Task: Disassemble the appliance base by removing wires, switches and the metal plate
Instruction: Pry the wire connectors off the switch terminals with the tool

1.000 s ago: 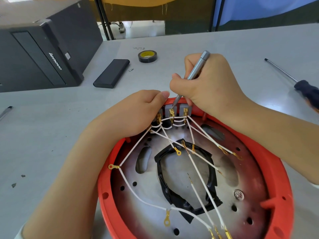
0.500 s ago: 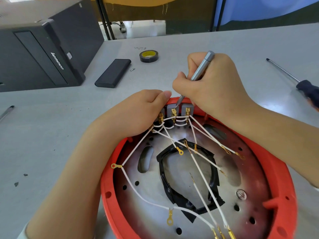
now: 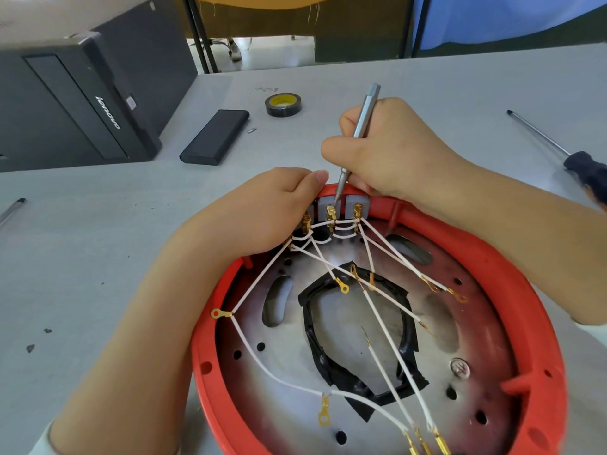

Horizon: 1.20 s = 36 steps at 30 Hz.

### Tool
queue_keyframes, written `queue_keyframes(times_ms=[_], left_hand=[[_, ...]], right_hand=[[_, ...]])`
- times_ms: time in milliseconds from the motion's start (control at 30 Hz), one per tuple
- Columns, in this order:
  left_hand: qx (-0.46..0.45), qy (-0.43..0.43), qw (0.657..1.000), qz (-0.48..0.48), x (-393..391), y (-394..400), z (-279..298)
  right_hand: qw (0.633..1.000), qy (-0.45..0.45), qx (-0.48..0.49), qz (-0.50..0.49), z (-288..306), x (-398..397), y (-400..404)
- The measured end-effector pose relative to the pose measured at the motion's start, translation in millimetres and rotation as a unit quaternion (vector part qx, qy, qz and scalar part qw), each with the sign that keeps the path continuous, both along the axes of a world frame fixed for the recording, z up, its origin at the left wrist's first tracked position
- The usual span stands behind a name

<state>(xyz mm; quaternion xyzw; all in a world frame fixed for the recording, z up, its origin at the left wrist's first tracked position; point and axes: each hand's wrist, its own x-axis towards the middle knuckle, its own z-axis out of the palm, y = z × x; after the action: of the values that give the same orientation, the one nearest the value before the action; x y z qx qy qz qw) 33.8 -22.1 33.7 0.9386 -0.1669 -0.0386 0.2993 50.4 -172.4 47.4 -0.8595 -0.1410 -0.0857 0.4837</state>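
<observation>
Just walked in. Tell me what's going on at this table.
A person is taking apart a red appliance base lying open on the grey table. The right hand grips a slim silver tool, its tip at the middle brass terminal on the grey switches at the far rim. The left hand holds the rim beside them. White wires remain attached, and the metal plate is in place.

Your reference is the red base rim (image 3: 538, 310). Inside it you see a silver metal plate (image 3: 295, 399) with reddish-brown staining, white wires (image 3: 269, 366) with gold terminals, grey switches (image 3: 356, 202) and a black tape ring (image 3: 315, 353). Beyond it lies a black-and-yellow tape roll (image 3: 283, 104).
</observation>
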Motion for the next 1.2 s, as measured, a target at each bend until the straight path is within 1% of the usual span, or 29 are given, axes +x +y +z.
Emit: queue_keyframes(times_ms=[200,333,567,633,767,833,933,1200], left_hand=[[-0.003,0.009,1.0,0.003,1,1,-1],[-0.001,0.009,1.0,0.005,1,2,-1],[-0.004,0.029,1.0,-0.005,0,2,1],[-0.012,0.036,0.999,-0.009,-1,3,1],[-0.014,0.025,1.0,-0.002,-2,2,0],[-0.016,0.023,1.0,-0.001,-2,2,1],[-0.021,0.021,1.0,-0.001,-3,3,1],[-0.017,0.031,0.999,-0.001,-3,3,1]], right_hand=[[0.999,0.042,-0.005,-0.011,-2,8,1],[0.997,0.073,-0.035,-0.009,2,13,4],[0.994,0.096,-0.052,-0.021,2,15,6],[0.996,0.079,-0.035,-0.024,1,12,4],[0.999,-0.017,-0.002,-0.044,0,-4,-4],[0.998,-0.044,0.014,-0.052,-2,-10,-5],[0.996,-0.058,0.012,-0.063,-3,-14,-3],[0.995,-0.089,0.002,-0.052,-4,-18,0]])
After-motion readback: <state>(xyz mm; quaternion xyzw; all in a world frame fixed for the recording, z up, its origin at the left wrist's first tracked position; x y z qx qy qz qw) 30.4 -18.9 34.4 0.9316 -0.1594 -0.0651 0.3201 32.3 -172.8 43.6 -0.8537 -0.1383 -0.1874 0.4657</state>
